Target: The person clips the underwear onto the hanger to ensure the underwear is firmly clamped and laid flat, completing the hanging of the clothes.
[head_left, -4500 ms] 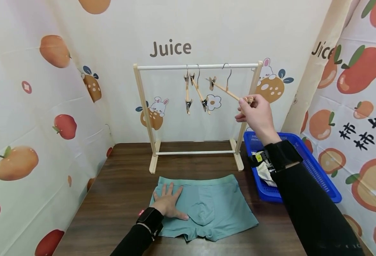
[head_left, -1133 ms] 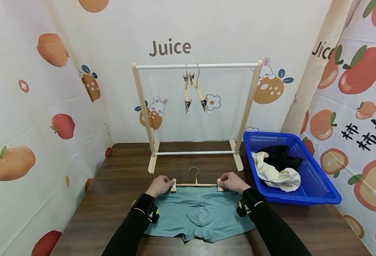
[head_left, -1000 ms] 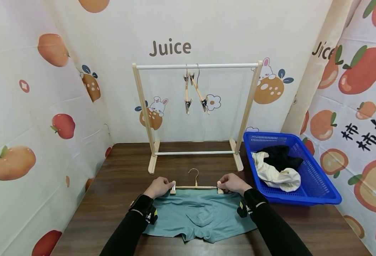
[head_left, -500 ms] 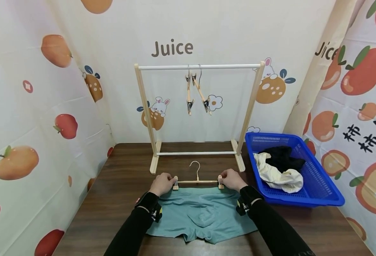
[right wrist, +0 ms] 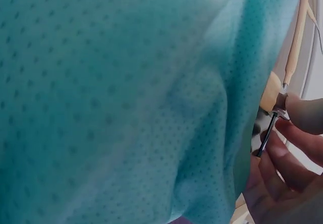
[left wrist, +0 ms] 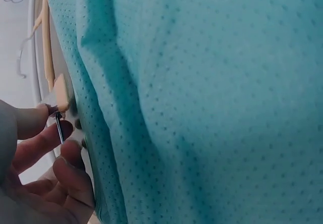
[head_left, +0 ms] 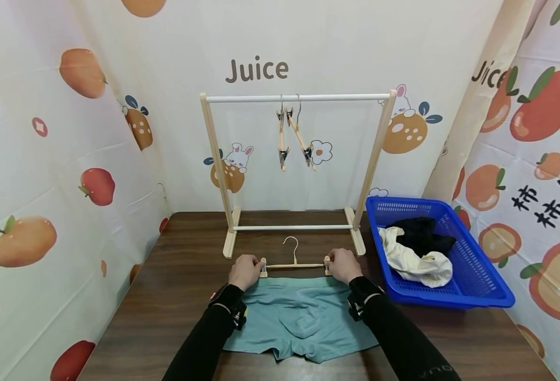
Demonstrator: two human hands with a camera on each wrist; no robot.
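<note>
Teal boxer briefs (head_left: 304, 317) lie spread on the table, waistband toward the rack. Just beyond the waistband is a wooden clip hanger (head_left: 295, 265), its hook pointing away from me. My left hand (head_left: 245, 271) pinches the hanger's left clip between thumb and fingers; the left wrist view shows that clip (left wrist: 61, 94) close beside the fabric edge. At the other end, my right hand (head_left: 344, 266) pinches the right clip, and in the right wrist view this clip (right wrist: 271, 92) also sits by the cloth edge. Sleeves and wrist cameras cover the briefs' side edges.
Behind the briefs stands a wooden rack (head_left: 234, 228) with a white top bar (head_left: 337, 98). Two more clip hangers (head_left: 301, 137) hang from it. At the right, a blue basket (head_left: 480, 254) holds a black cloth (head_left: 423, 235) and a cream cloth (head_left: 418, 264).
The right hand took the hanger off the rack, and the left hand left the briefs for its other clip. Over the last second, both hands moved the hanger slightly away, beyond the waistband.
</note>
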